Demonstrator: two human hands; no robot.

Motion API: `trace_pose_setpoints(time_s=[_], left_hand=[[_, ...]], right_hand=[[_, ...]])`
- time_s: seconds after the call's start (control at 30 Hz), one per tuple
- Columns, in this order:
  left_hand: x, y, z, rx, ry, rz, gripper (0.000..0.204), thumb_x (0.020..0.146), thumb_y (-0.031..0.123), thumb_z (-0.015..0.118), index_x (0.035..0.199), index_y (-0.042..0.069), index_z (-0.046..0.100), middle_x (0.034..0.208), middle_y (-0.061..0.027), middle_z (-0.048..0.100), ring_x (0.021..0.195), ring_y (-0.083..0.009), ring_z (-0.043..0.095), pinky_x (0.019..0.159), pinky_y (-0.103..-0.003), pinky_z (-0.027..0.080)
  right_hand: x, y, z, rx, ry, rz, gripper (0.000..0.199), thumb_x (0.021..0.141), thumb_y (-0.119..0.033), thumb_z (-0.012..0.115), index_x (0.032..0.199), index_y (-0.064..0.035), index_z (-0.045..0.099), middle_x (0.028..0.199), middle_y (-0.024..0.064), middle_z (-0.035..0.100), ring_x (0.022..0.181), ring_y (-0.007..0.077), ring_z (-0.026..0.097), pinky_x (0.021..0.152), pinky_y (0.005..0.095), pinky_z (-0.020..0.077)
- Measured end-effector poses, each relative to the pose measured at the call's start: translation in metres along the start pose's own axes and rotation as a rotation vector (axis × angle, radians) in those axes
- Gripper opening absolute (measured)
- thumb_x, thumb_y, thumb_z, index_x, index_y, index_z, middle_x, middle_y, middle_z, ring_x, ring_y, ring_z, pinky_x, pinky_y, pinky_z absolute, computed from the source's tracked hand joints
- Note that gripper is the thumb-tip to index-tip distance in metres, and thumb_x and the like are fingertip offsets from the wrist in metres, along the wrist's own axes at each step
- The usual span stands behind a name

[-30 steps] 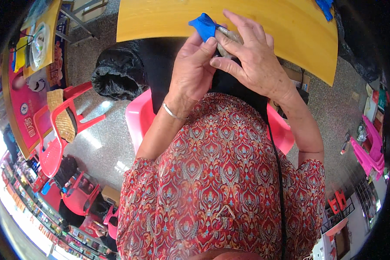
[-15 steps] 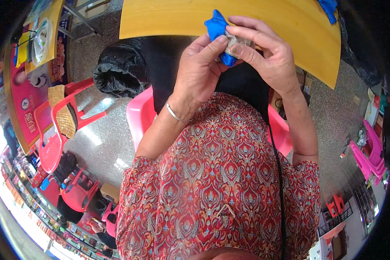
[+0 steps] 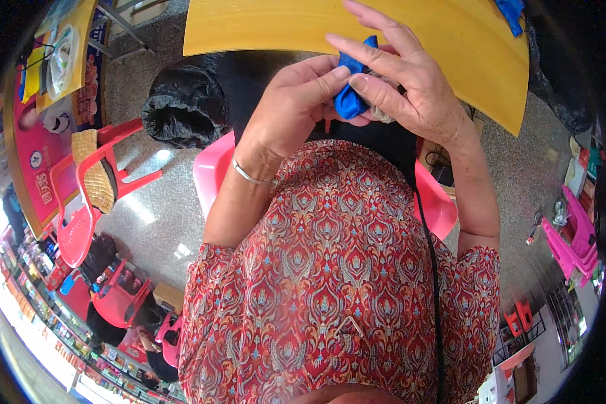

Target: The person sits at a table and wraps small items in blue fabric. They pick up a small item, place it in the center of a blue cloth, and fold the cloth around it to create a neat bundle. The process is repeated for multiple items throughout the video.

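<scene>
A shiny blue piece of cloth (image 3: 350, 101), folded into a bow-like shape, is held up over my lap at the table's near edge. My left hand (image 3: 296, 94) pinches it from the left, thumb on top. On the other side my right hand (image 3: 411, 81) has its thumb tip against the cloth, with the index and middle fingers raised and spread. Crumpled translucent material (image 3: 386, 101), like thin plastic, is tucked under the right palm; its exact kind is unclear. The lower fingers of both hands are partly hidden.
The yellow table (image 3: 262, 27) stands just beyond my hands, with another blue cloth piece (image 3: 510, 15) at its far right. An open black bag (image 3: 185, 108) is at left. A red chair (image 3: 94, 182) stands farther left, and pink chairs (image 3: 572, 232) at right.
Both hands have come slightly lower, toward me. The blue cloth has turned and bunched between them. The right index and middle fingers have lifted and spread away from it.
</scene>
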State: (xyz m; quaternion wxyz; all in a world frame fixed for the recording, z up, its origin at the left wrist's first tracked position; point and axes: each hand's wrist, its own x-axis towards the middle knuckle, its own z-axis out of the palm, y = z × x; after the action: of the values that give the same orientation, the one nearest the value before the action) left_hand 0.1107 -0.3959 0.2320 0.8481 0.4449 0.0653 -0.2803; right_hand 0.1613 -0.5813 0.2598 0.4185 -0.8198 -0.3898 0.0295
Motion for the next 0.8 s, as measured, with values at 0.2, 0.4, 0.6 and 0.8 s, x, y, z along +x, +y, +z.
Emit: trace_pose_setpoints(time_s=[0.2,0.4,0.6,0.8], left_hand=[[0.000,-0.012,0.011,-0.169,0.071,0.163,0.049,0.098,0.036,0.041,0.126,-0.003,0.044,0.102,-0.0197,0.061,0.087,-0.0281,0.066,0.073,-0.036,0.056],[-0.006,-0.019,0.013,0.260,0.208,0.315,0.045,0.086,0.001,0.064,0.127,0.000,0.047,0.097,-0.0064,0.062,0.082,-0.0119,0.060,0.074,-0.025,0.050],[0.001,-0.017,0.010,0.240,0.423,0.525,0.026,0.086,0.005,0.064,0.111,-0.001,0.061,0.101,-0.0035,0.062,0.090,-0.0120,0.059,0.084,-0.026,0.047],[0.001,-0.018,0.011,-0.065,0.334,0.508,0.025,0.089,0.008,0.062,0.112,0.000,0.060,0.105,-0.0065,0.063,0.096,-0.0140,0.059,0.089,-0.029,0.046]], right_hand=[[-0.009,0.031,0.017,0.258,0.029,0.178,0.031,0.094,-0.022,0.052,0.117,-0.0027,0.060,0.104,0.0087,0.064,0.093,0.0164,0.060,0.085,0.0270,0.0457],[-0.008,0.024,0.027,0.514,0.102,0.358,0.034,0.096,-0.029,0.051,0.111,-0.0007,0.062,0.087,0.0063,0.065,0.078,0.0115,0.060,0.071,0.0265,0.0497],[-0.009,0.007,0.023,0.556,0.165,0.162,0.066,0.077,-0.034,0.075,0.129,-0.0055,0.047,0.104,0.0087,0.060,0.081,0.0153,0.061,0.071,0.0280,0.0514],[-0.007,-0.006,0.021,0.028,0.307,-0.010,0.057,0.067,-0.023,0.079,0.118,-0.0077,0.057,0.106,0.0100,0.058,0.090,0.0267,0.060,0.075,0.0326,0.0511]])
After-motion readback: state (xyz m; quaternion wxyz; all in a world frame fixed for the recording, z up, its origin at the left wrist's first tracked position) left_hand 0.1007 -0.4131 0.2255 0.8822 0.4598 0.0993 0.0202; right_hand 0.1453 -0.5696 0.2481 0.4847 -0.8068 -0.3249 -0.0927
